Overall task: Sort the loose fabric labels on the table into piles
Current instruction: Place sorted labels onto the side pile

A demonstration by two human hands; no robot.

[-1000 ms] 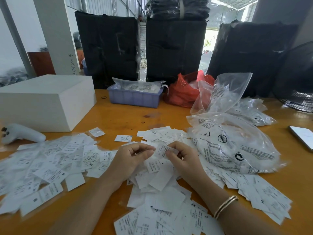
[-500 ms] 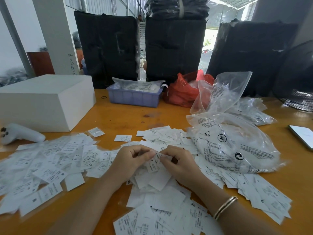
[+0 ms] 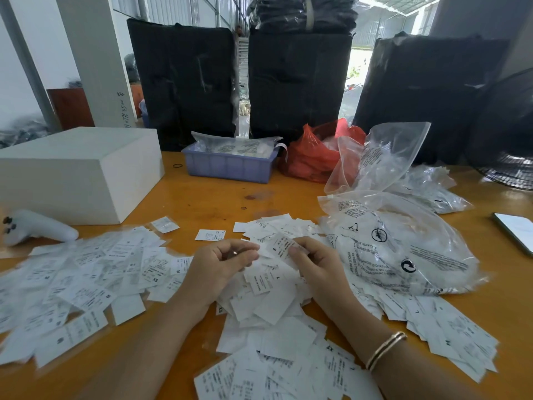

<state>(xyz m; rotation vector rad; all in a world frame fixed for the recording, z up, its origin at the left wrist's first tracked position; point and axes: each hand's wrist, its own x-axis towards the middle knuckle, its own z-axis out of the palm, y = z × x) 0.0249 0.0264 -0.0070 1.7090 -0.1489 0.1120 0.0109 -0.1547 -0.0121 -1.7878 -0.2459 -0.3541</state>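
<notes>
Orange desk point(image 3: 207, 203) spreads under loose labels point(image 3: 274, 307), heaped nearest and between the forearms, with a wider spread at the left point(image 3: 80, 272) and more at the right. Just beyond the near heap, the right hand point(image 3: 314, 264) pinches one label point(image 3: 281, 246) marked S, while the left hand point(image 3: 219, 262) curls loosely beside it, apparently holding nothing. Thin labels could cling together, so two might land on one pile, and a sweeping wrist could merge neighbouring spreads. Clear bags point(image 3: 398, 243) crowd the right side; farther off stand a white box point(image 3: 78, 171), a blue tray point(image 3: 227, 166) and a red bag point(image 3: 311, 157).
</notes>
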